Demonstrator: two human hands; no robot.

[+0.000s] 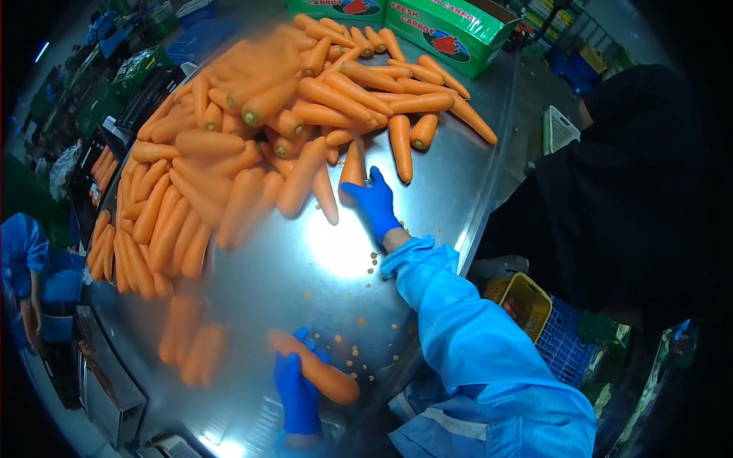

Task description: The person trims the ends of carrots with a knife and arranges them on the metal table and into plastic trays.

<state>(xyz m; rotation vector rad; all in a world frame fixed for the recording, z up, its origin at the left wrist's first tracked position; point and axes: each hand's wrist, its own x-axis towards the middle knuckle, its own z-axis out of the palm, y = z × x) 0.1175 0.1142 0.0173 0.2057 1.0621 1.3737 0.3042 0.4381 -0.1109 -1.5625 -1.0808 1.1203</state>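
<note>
Head view: a carrot heap [202, 145] lay on a metal table [447, 187]; nearer the wearer than the heap, the left hand [296, 391] gripped a single carrot [330, 379]. At the heap's near edge, the right hand [375, 204] — fingers parted — touched another carrot [353, 166].

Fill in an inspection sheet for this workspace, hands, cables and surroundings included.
Surface: shiny metal table.
Job's things: large carrot pile; smaller carrot group nearer, blurred.
Clutter: small orange bits scattered between the hands.
Hands: blue-gloved; left hand holds a carrot; right hand appears to touch another carrot.
Cables: nothing seen.
Surroundings: green "FRESH CARROT" carton; yellow crate; dark-clothed person at right.
</note>
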